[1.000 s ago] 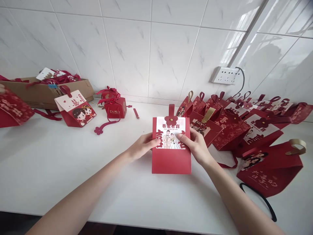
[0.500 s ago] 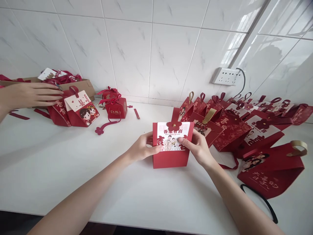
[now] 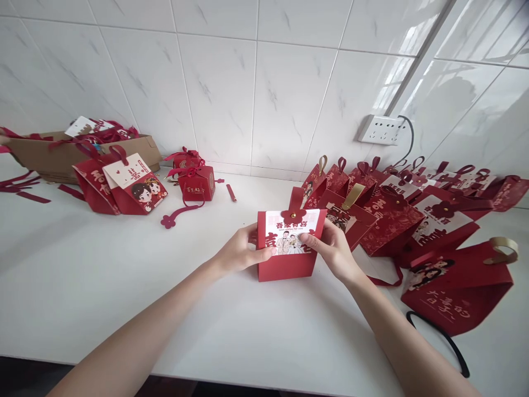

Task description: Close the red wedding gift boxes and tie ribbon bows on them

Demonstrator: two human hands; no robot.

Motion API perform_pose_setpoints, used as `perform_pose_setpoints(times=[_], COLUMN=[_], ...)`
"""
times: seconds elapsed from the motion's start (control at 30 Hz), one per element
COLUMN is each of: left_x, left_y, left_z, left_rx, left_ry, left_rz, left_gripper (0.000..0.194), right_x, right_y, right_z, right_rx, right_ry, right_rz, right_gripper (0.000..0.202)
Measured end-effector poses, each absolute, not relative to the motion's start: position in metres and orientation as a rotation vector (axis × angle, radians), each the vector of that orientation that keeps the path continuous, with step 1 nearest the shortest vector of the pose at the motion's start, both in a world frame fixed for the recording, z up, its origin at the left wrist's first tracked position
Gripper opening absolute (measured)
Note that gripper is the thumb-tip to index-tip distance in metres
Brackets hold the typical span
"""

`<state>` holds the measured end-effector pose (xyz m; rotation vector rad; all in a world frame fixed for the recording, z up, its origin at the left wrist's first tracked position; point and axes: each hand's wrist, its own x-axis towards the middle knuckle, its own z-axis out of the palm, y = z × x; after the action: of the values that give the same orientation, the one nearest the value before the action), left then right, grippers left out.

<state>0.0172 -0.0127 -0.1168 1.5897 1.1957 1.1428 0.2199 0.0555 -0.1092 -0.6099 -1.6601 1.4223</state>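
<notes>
Red box (image 3: 288, 249) sits between thumbs (image 3: 263, 255) and fingers (image 3: 247, 230)

The bag (image 3: 285, 269) hides its own back and most of your left fingers (image 3: 261, 255) and right fingers (image 3: 314, 243); its palest print (image 3: 274, 217) is too small for you to read. Your forearms (image 3: 152, 325) run off the bottom edge, ribbons (image 3: 19, 183) off the left. You can't count the overlapped rear bags (image 3: 471, 181) at right.

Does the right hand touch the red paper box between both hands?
Touching. The head view shows the right hand gripping the red paper box, thumb across its white printed panel.
</notes>
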Motion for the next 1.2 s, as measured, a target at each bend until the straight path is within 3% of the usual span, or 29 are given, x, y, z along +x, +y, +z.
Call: perform_pose_setpoints(times=[0.17, 0.33, 0.53, 0.67, 0.77, 0.97, 1.07, 1.2], left_x=[0.018, 0.021, 0.020, 0.023, 0.029, 0.039, 0.042, 0.043], left_y=[-0.013, -0.017, -0.020, -0.017, -0.015, -0.020, -0.024, -0.025], left_z=[-0.118, -0.120, -0.121, -0.124, -0.129, -0.129, -0.126, -0.125], left_rx=[1.602, 1.633, 1.714, 1.695, 1.737, 1.609, 1.635, 1.623], left_ry=[1.233, 1.452, 1.127, 1.306, 1.292, 0.897, 0.883, 0.915], left_rz=[1.141, 1.246, 1.212, 1.163, 1.021, 0.923, 0.758, 0.722], left_gripper=[0.038, 0.043, 0.059, 0.057, 0.079, 0.081, 0.070, 0.022], right_x=[0.219, 0.211, 0.213, 0.210, 0.203, 0.205, 0.213, 0.216], right_y=[0.054, 0.055, 0.060, 0.054, 0.044, 0.040, 0.048, 0.056], right_z=[-0.109, -0.117, -0.117, -0.112, -0.111, -0.105, -0.100, -0.100], right_rx=[-0.628, -0.787, -0.835, -0.724, -0.723, -0.787, -0.813, -0.789], right_ry=[-1.686, -1.626, -1.543, -1.287, -1.320, -1.329, -1.308, -1.286], right_rz=[1.438, 1.321, 1.628, 1.936, 1.969, 1.861, 1.794, 1.810], right_gripper=[0.032, 0.049, 0.038, 0.036, 0.036, 0.033, 0.030, 0.032])
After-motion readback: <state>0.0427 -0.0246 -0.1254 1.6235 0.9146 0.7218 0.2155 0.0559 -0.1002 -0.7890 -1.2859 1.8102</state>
